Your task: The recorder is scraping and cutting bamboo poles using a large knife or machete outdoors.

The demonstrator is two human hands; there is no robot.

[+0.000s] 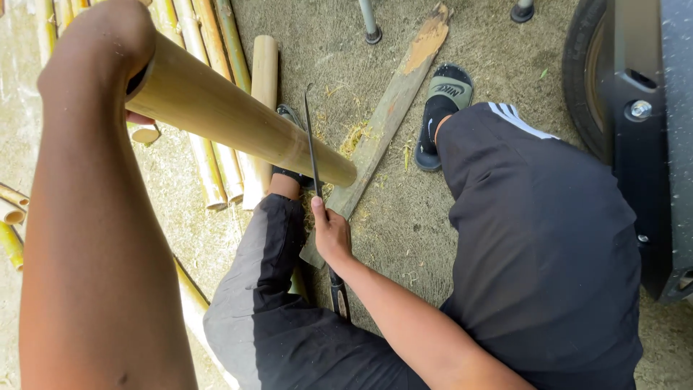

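Note:
My left hand [101, 43] grips the near end of a thick bamboo pole [238, 119], which slants down to the right. Its far end rests near a wooden plank [393, 105] lying on the ground. My right hand [330, 231] is closed around the handle of a long dark blade [312, 141]. The blade stands edge-on just in front of the pole's lower end, its tip pointing away from me. My legs in black trousers frame the spot, and my left foot sits under the pole.
Several cut bamboo poles [216, 159] lie on the concrete at left, with short pieces [11, 209] at the far left edge. A black sandal [442, 108] is on my right foot. A vehicle tyre [585, 72] and dark body panel stand at right. Shavings litter the ground.

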